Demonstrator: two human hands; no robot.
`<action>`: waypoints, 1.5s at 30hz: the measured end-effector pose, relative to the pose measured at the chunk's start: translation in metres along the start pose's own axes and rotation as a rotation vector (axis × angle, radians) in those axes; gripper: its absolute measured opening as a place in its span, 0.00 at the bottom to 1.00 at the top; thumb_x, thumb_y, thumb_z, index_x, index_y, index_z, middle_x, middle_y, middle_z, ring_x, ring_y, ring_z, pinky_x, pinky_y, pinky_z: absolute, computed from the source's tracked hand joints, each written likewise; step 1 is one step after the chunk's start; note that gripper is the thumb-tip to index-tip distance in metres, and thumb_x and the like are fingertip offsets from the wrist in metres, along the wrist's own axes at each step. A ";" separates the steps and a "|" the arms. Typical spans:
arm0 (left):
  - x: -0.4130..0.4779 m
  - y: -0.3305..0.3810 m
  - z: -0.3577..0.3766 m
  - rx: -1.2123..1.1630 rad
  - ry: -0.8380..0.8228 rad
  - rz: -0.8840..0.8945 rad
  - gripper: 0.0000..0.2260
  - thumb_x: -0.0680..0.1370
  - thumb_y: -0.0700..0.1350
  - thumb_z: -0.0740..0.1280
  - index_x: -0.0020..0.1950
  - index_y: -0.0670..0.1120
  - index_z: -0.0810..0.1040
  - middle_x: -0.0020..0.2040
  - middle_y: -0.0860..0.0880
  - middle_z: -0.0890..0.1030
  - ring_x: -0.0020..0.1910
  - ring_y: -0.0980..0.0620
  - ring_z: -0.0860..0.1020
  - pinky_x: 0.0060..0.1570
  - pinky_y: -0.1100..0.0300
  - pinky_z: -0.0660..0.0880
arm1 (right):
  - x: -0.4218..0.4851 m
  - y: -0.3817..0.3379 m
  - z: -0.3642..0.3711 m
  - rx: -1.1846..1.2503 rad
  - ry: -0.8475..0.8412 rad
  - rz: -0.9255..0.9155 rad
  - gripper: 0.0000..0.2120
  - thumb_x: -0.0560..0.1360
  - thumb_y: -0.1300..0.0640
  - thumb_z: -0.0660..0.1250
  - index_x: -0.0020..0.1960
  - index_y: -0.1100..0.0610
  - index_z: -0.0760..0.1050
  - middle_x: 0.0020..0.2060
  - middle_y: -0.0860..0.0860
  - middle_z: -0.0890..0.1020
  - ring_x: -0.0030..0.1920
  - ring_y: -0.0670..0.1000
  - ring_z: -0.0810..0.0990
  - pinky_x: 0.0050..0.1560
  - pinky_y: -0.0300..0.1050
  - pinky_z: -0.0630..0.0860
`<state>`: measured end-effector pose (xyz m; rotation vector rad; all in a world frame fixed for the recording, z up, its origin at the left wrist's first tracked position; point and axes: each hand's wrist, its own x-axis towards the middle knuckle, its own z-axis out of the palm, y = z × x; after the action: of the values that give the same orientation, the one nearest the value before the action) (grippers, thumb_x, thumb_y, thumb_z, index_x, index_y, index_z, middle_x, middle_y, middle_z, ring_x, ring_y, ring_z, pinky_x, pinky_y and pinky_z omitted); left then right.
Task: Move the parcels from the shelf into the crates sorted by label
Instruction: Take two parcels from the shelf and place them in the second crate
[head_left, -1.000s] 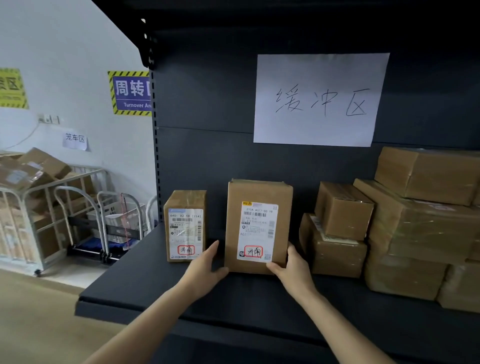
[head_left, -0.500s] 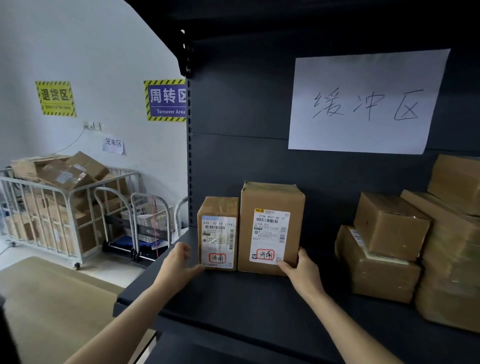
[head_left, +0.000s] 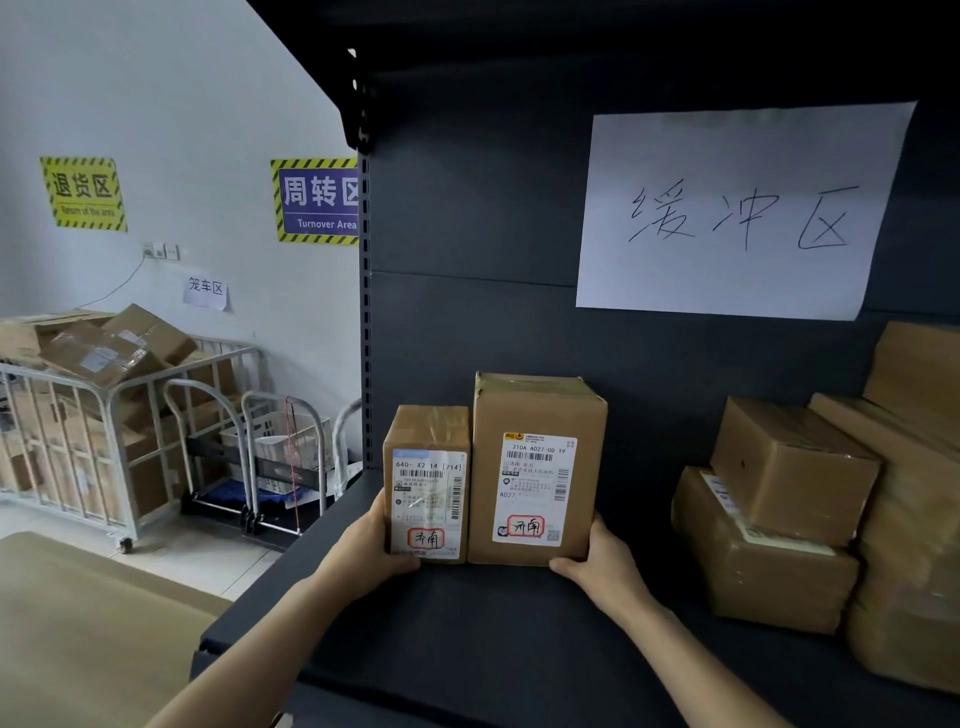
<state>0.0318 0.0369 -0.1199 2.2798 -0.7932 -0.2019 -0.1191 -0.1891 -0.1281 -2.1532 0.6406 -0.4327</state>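
Two upright cardboard parcels stand side by side and touching on the dark shelf (head_left: 493, 623). The small parcel (head_left: 427, 483) is on the left and the taller parcel (head_left: 537, 467) on the right. Each carries a white shipping label with a red-circled handwritten mark. My left hand (head_left: 363, 551) grips the small parcel's left side, thumb curled under its lower front corner. My right hand (head_left: 597, 561) holds the tall parcel's lower right edge, with the fingers hidden behind it. No crate is in view.
More cardboard parcels (head_left: 779, 514) are stacked at the shelf's right end. A handwritten paper sign (head_left: 737, 208) hangs on the back panel. To the left stand a metal cage cart (head_left: 78, 431) full of boxes and several folded trolleys (head_left: 260, 457).
The tall parcel has slid left against the small one. My left hand moved from the tall parcel to the small parcel's left side, and the view shifted left and closer.
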 end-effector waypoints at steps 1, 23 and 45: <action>0.000 0.000 0.002 -0.016 0.000 -0.012 0.41 0.69 0.40 0.73 0.75 0.52 0.53 0.62 0.52 0.76 0.63 0.50 0.74 0.61 0.57 0.70 | -0.001 0.000 0.001 -0.002 0.003 0.000 0.34 0.70 0.63 0.71 0.72 0.56 0.60 0.64 0.51 0.75 0.66 0.51 0.72 0.66 0.44 0.67; -0.067 0.020 -0.008 -0.475 0.146 0.066 0.26 0.70 0.35 0.73 0.60 0.55 0.67 0.51 0.48 0.82 0.51 0.49 0.81 0.57 0.48 0.77 | -0.079 -0.020 -0.035 0.188 0.054 -0.126 0.25 0.76 0.52 0.65 0.70 0.54 0.64 0.62 0.48 0.75 0.63 0.48 0.72 0.58 0.38 0.68; -0.209 0.007 -0.081 -0.569 0.401 0.017 0.25 0.72 0.42 0.72 0.68 0.49 0.70 0.52 0.45 0.81 0.50 0.47 0.80 0.50 0.58 0.77 | -0.142 -0.086 0.021 0.439 -0.066 -0.312 0.19 0.78 0.52 0.61 0.68 0.54 0.67 0.54 0.45 0.75 0.56 0.45 0.73 0.47 0.30 0.67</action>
<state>-0.1102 0.2038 -0.0714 1.6961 -0.4670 0.0397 -0.1988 -0.0488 -0.0841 -1.8345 0.1470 -0.6041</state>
